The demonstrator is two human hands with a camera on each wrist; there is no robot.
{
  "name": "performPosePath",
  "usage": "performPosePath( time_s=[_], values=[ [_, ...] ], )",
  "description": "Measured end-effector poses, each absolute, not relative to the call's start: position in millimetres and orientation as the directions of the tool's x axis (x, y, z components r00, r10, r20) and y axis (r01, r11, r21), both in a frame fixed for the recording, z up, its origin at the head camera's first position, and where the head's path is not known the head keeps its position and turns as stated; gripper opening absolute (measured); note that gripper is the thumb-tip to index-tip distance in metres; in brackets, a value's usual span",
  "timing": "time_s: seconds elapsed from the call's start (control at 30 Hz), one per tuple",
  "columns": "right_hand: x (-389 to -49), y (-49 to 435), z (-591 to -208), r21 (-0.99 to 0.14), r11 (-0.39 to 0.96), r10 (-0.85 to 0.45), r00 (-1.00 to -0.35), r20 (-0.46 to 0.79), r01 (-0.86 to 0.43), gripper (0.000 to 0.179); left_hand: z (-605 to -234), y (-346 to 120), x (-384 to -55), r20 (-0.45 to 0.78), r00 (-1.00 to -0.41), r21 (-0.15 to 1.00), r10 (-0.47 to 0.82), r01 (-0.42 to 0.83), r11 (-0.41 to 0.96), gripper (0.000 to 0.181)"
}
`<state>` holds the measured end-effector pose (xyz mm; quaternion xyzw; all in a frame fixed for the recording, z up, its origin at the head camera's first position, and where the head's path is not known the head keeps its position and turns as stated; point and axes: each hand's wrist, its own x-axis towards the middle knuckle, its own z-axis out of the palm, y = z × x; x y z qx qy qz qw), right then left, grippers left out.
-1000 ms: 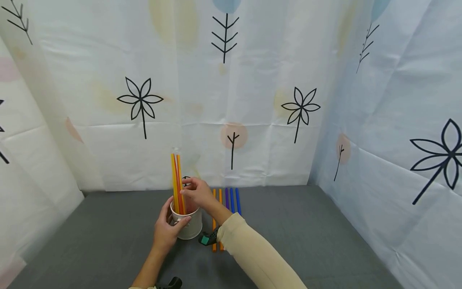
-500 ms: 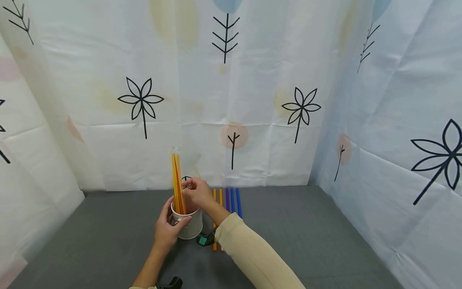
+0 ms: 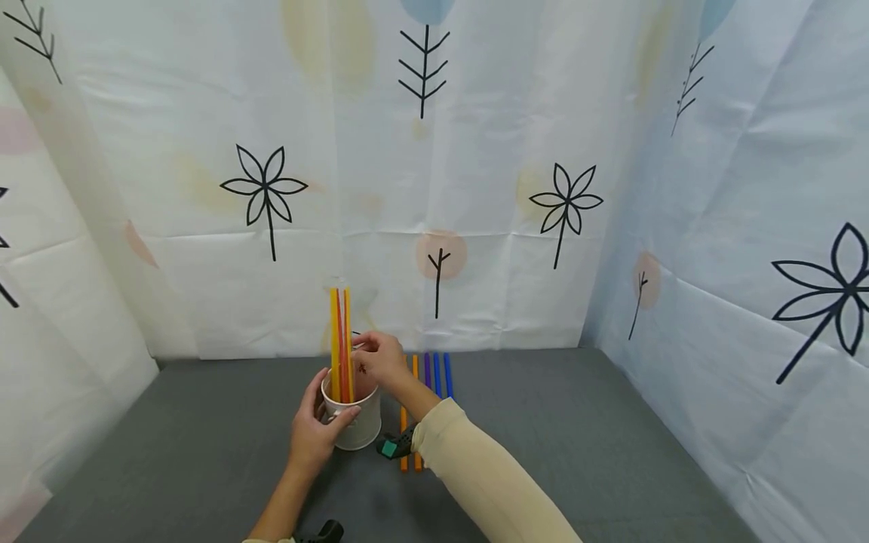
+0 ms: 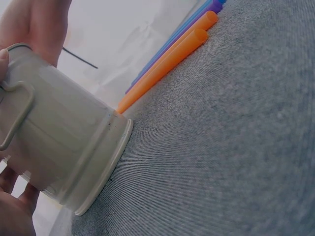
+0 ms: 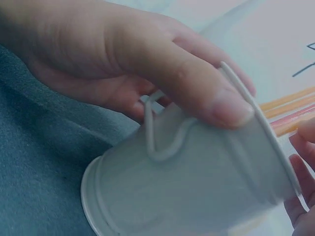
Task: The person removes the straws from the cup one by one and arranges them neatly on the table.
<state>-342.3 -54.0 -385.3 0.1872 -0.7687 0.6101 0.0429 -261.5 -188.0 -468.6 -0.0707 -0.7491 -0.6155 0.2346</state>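
Note:
A white cup (image 3: 363,422) with small wire-like side handles stands on the table. My left hand (image 3: 314,430) grips it, thumb over the near rim and fingers round the far left side, as the right wrist view shows. Several yellow, orange and red drinking straws (image 3: 342,339) stand nearly upright in the cup, rising well above its rim. Over the cup's right side is my right hand (image 3: 382,362), its thumb and fingertips pinching at the right edge of the straw bundle. In the right wrist view, these fingers (image 5: 306,140) are right at the straws.
Right of the cup, loose orange straws (image 3: 416,369), a purple straw (image 3: 428,369) and blue straws (image 3: 448,377) lie in a row on the grey table (image 3: 577,452), partly under the right forearm. A patterned white curtain (image 3: 502,286) encloses the back and sides.
The straws in the cup have swung from a left lean to nearly upright, their tops moving right. My right hand has shifted slightly right with them; my left hand keeps its grip.

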Motion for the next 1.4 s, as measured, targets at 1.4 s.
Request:
performPosePath(
  time_s=[1.4],
  values=[
    [-368, 41, -313, -0.861, -0.303, 0.041, -0.908, 0.417, -0.409, 0.02, -438, -177, -238, 0.405, -0.894, 0.901, -0.19, 0.355, 0.249, 0.08]
  ],
)
